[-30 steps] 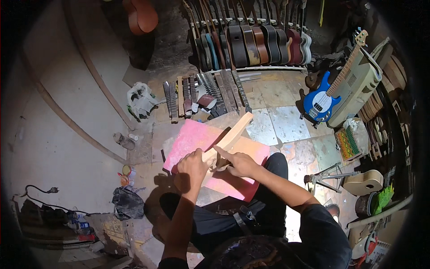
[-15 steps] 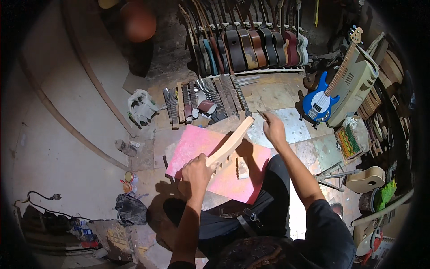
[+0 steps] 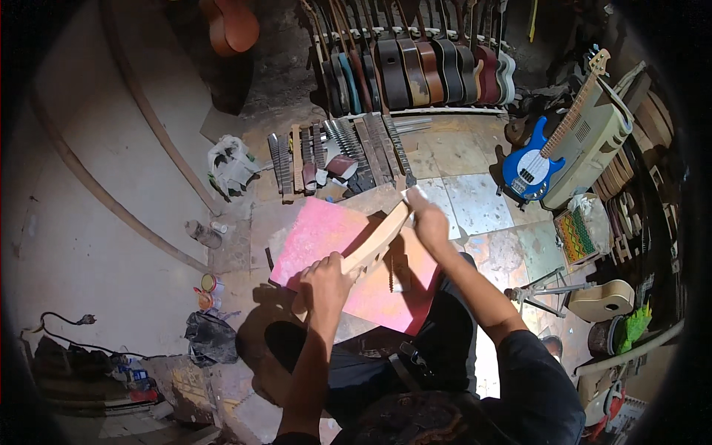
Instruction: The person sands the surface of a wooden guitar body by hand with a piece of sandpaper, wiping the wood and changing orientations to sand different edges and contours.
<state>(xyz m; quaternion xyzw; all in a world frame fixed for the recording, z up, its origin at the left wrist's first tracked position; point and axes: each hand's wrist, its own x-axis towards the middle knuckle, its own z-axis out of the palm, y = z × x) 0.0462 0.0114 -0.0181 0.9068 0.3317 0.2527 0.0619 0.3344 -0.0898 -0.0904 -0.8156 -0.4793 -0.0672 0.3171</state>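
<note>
My left hand (image 3: pixel 324 285) is closed around the near end of a pale wooden guitar neck (image 3: pixel 378 241), which slants up and away to the right. Small dark openings show in its side near my fingers. At the far end is my right hand (image 3: pixel 429 222), smeared by motion, its fingers curled against the wood's tip. A thin dark tool showed in those fingers a moment ago; the blur hides what they hold now. Beneath the neck lies a pink board (image 3: pixel 319 233) in front of my folded legs. A small toothed-edged piece (image 3: pixel 401 273) rests on the board.
Several loose fretted necks (image 3: pixel 363 152) lie beyond the board. A row of guitars (image 3: pixel 426 70) stands on a rack at the back. To the right, a blue bass (image 3: pixel 532 169) leans on a beige case (image 3: pixel 586 148). Cans (image 3: pixel 211 283) and a black bag (image 3: pixel 211 337) sit left.
My right hand has moved left and slightly down, onto the neck's far end, from a spot beside it. My left hand keeps its grip. The whole view has shifted a little.
</note>
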